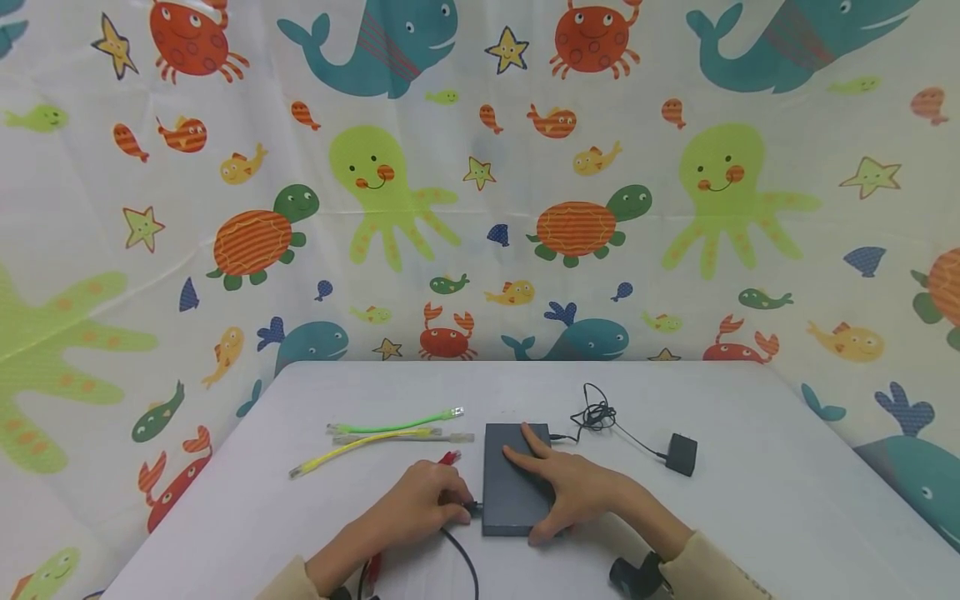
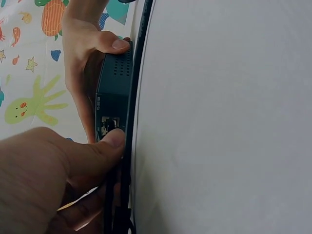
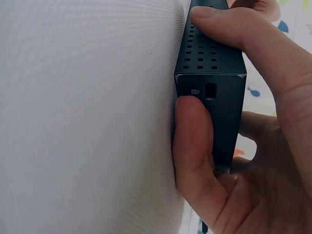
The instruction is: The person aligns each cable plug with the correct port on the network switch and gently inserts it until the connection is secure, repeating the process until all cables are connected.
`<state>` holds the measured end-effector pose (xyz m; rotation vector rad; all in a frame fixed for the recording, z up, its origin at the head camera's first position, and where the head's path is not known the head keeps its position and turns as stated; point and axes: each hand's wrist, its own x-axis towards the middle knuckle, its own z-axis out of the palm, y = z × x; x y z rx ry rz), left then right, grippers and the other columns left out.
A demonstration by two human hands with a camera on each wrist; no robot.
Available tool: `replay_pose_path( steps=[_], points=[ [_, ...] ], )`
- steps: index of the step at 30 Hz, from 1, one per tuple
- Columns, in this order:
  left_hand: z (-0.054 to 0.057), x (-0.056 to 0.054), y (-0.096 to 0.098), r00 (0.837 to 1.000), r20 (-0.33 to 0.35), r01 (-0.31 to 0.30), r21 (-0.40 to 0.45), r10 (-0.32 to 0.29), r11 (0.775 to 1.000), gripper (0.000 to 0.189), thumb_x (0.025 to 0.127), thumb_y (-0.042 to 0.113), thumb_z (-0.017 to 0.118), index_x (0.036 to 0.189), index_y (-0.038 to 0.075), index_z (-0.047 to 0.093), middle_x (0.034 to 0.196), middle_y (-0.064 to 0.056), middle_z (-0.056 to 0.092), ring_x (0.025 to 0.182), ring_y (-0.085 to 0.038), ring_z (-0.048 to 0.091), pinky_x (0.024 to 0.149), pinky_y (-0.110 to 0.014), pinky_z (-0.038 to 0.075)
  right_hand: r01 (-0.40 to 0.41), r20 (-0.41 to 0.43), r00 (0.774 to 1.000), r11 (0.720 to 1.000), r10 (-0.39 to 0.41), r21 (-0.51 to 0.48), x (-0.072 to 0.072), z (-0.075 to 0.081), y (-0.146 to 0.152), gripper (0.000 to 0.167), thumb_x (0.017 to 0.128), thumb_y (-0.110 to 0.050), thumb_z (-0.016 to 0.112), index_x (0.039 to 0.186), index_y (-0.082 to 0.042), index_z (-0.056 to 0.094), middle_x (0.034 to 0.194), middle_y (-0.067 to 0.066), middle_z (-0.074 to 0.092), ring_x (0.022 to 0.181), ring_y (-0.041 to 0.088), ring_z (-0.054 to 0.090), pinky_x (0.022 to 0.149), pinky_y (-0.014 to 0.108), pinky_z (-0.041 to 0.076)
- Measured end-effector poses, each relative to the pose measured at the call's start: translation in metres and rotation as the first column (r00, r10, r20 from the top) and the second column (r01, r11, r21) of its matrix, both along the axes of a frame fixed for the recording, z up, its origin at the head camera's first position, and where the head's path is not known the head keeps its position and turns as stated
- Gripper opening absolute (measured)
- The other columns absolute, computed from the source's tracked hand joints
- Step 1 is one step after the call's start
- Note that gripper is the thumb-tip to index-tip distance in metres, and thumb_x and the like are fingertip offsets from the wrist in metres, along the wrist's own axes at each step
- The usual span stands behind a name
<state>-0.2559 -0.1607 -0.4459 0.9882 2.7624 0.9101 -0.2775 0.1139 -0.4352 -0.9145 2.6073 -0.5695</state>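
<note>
A dark network switch (image 1: 502,483) lies on the white table, its long side facing left. My right hand (image 1: 573,492) grips it, fingers spread over the top and thumb at the near end. In the right wrist view that thumb (image 3: 209,17) presses the vented side, while another finger (image 3: 192,136) lies against the end wall. My left hand (image 1: 420,504) pinches the black plug of a network cable (image 1: 467,557) at the switch's left side. The left wrist view shows the plug (image 2: 109,126) at the port, partly covered by the thumb; how deep it sits I cannot tell.
Green (image 1: 401,423), yellow (image 1: 352,450) and grey (image 1: 450,437) network cables lie at the back left. A red cable (image 1: 450,457) runs partly under my left hand. On the right, a thin coiled cord (image 1: 597,415) links the switch to a black power adapter (image 1: 681,454).
</note>
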Motion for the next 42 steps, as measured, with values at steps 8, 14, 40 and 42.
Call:
replay_pose_path(
  steps=[8, 14, 40, 42],
  points=[
    [0.0028, 0.0022, 0.0021, 1.0, -0.017, -0.018, -0.046, 0.017, 0.999, 0.014, 0.08, 0.019, 0.077, 0.093, 0.019, 0.076, 0.081, 0.017, 0.069, 0.072, 0.006, 0.054, 0.069, -0.018, 0.046, 0.0, 0.004, 1.0, 1.0, 0.0, -0.01, -0.0004, -0.0003, 0.0008, 0.108, 0.065, -0.061, 0.08, 0.153, -0.038, 0.021, 0.164, 0.006, -0.006, 0.142, 0.034, 0.033, 0.106, 0.056, 0.039],
    [0.0033, 0.0014, 0.0014, 0.999, -0.029, -0.016, -0.056, 0.014, 0.998, 0.013, 0.081, 0.02, 0.077, 0.094, 0.021, 0.076, 0.082, 0.018, 0.069, 0.076, 0.006, 0.054, 0.074, -0.021, 0.047, 0.003, 0.007, 1.0, 1.0, -0.003, -0.004, -0.0002, 0.001, 0.0015, 0.108, 0.064, -0.059, 0.081, 0.152, -0.04, 0.021, 0.165, 0.005, -0.005, 0.139, 0.032, 0.036, 0.102, 0.049, 0.042],
    [0.0013, -0.0014, 0.0, 1.0, -0.021, -0.016, -0.044, 0.015, 0.999, 0.014, 0.08, 0.022, 0.078, 0.094, 0.022, 0.076, 0.084, 0.019, 0.069, 0.079, 0.006, 0.055, 0.078, -0.024, 0.046, 0.004, 0.009, 1.0, 1.0, -0.004, -0.004, -0.0004, 0.0018, 0.0007, 0.108, 0.064, -0.058, 0.081, 0.152, -0.04, 0.022, 0.165, 0.004, -0.006, 0.138, 0.031, 0.037, 0.102, 0.049, 0.042],
    [0.0021, -0.0008, 0.0, 1.0, -0.017, -0.017, -0.049, 0.016, 0.999, 0.015, 0.08, 0.022, 0.077, 0.095, 0.022, 0.076, 0.084, 0.019, 0.07, 0.079, 0.006, 0.056, 0.078, -0.024, 0.047, 0.004, 0.006, 1.0, 1.0, -0.004, -0.004, -0.0005, 0.0015, 0.0005, 0.108, 0.064, -0.058, 0.081, 0.152, -0.041, 0.022, 0.165, 0.004, -0.006, 0.138, 0.03, 0.037, 0.101, 0.048, 0.043]
  ],
)
